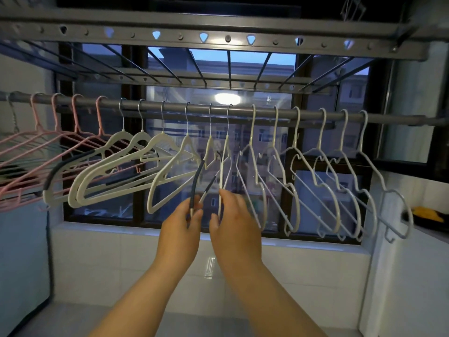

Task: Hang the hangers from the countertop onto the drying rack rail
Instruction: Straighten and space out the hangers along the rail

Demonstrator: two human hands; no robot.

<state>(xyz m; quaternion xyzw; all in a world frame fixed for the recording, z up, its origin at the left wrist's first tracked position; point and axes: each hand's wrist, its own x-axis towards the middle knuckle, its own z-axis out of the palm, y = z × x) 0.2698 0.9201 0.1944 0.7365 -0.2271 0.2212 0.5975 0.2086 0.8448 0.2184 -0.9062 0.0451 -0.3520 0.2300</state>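
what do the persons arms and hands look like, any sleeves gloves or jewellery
The left hand and right hand are ungloved. Both forearms are uncovered down to the frame edge: no sleeves, watch, bracelet or rings show on the parts in view.

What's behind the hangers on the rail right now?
A dark-framed window, with apartment buildings outside and a lamp's reflection in the glass. The hangers and the left hand and right hand, each pinching a hanger, cover parts of the pane and lower frame.

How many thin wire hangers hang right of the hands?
6 thin wire hangers in a row on the rail, from beside the right hand to the far right; none seems hidden.
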